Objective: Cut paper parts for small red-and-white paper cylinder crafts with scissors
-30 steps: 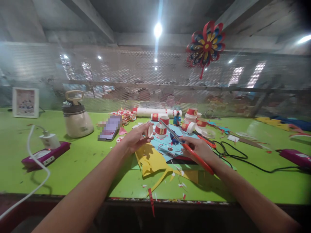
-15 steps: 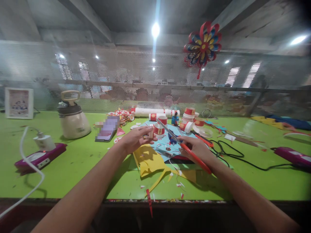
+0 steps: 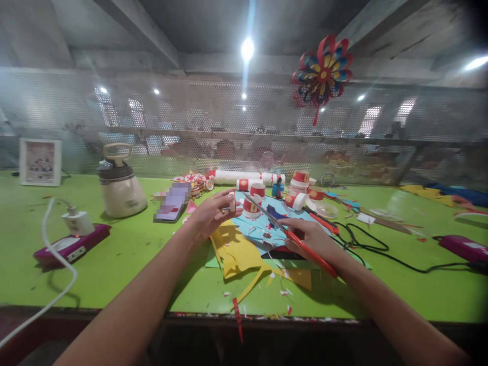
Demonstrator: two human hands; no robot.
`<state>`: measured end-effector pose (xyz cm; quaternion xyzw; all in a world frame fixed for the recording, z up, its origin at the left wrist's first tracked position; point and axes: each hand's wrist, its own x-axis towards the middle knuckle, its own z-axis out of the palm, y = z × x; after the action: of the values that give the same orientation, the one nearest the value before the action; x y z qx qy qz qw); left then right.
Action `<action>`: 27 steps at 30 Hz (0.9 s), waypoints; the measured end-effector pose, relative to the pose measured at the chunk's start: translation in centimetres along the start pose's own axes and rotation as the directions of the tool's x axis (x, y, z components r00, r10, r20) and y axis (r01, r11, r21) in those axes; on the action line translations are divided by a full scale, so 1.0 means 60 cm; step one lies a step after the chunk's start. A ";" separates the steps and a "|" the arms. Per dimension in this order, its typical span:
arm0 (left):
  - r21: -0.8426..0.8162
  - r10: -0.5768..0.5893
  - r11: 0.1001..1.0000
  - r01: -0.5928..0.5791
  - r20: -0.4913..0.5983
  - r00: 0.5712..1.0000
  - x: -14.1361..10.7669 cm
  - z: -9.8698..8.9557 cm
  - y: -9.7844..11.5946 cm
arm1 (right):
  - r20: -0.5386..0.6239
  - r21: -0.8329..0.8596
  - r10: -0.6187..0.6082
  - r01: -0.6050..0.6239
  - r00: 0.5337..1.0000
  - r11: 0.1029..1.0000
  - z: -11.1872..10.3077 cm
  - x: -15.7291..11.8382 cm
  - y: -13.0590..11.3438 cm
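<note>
My left hand [image 3: 213,212] is raised over the pile of craft paper, with a small white-and-red piece of paper cup [image 3: 233,202] between its thumb and fingers. To its right, my right hand [image 3: 310,238] grips a pair of scissors [image 3: 310,255] by the red handles. The metal blades point up and left, and their tips are apart from the piece. Behind the blades a red-and-white paper cup [image 3: 250,208] stands upside down on light blue paper [image 3: 247,230]. Yellow paper [image 3: 240,254] lies in front, below both hands.
More paper cups [image 3: 300,179] and a long white stack of cups [image 3: 238,177] lie at the back. Left are a phone [image 3: 173,201], a beige jug [image 3: 124,195] and a purple power strip [image 3: 76,247]. A black cable [image 3: 366,240] crosses the right side.
My left hand has shifted slightly left with the cup piece, away from the scissor tips. The scissors stay in my right hand, tips slightly lower. The whole view has shifted a little.
</note>
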<state>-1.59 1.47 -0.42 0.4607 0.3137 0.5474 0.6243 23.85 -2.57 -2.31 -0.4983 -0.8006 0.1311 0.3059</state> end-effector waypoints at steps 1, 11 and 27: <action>0.000 0.000 1.000 0.000 0.007 1.000 -0.002 0.001 0.002 | -0.001 -0.006 -0.001 0.001 1.000 1.000 -0.001 0.000 0.000; 0.053 0.097 0.993 -0.104 0.126 0.987 -0.002 -0.015 0.008 | 0.067 0.010 -0.125 0.125 0.990 0.992 -0.015 -0.005 -0.002; 0.214 0.109 0.965 -0.154 0.209 0.972 -0.004 -0.016 0.014 | 0.061 -0.013 -0.200 0.201 0.978 0.979 -0.011 -0.012 -0.006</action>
<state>-2.83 1.45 -0.05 0.6006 0.2804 0.5003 0.5570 24.24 -3.42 -1.86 -0.4138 -0.8567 0.1064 0.2890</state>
